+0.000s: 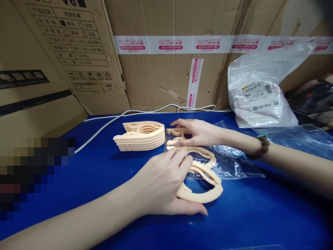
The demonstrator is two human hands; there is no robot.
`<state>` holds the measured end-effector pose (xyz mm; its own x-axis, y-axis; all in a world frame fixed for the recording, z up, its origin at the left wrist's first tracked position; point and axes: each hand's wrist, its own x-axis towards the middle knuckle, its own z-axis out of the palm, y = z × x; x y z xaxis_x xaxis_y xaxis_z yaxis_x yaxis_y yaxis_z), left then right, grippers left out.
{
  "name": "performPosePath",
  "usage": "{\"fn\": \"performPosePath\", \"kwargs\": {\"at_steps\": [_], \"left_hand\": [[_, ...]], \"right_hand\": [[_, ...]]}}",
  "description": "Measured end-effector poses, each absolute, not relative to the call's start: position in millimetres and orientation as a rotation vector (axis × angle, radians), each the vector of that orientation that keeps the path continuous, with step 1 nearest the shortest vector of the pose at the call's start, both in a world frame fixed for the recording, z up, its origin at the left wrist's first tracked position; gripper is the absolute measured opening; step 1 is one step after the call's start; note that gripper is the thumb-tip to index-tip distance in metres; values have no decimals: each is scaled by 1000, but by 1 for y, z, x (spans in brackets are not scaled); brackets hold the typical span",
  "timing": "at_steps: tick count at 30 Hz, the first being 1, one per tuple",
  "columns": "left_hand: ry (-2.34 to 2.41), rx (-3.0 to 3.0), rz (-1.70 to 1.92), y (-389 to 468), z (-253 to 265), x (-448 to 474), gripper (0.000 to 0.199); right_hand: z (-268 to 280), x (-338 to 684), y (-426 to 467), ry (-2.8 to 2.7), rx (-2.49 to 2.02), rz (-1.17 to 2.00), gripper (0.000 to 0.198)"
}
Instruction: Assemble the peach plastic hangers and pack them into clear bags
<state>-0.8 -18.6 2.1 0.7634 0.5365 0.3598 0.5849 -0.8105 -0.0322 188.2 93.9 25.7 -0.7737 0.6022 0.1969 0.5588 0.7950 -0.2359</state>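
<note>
My left hand (pixel 166 185) is closed over a cream plastic folding hanger (pixel 208 198), its fingers curled across the near end and the thumb along the lower edge. Beyond it, my right hand (pixel 195 132) reaches in from the right, thumb and fingers around another folding hanger (pixel 173 131) that lies on a clear plastic bag (pixel 234 163). One more hanger part (pixel 205 151) shows between the hands, partly covered by the left fingers. To the left of the right hand stands a neat stack of folded cream hangers (pixel 140 139).
A blue table surface (pixel 104 194) lies under everything. Cardboard boxes (pixel 161 76) wall off the back and left. A white cable (pixel 104 121) runs along the back. At the back right stands a white plastic bag with a label (pixel 257 97), beside dark clutter (pixel 312 100).
</note>
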Motion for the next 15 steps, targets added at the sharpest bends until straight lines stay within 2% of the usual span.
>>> {"fn": "performPosePath", "kwargs": {"at_steps": [15], "left_hand": [[-893,-2797,-511,-17,1,1,82]], "right_hand": [[25,184,98,-2692,-915,310,68]]}}
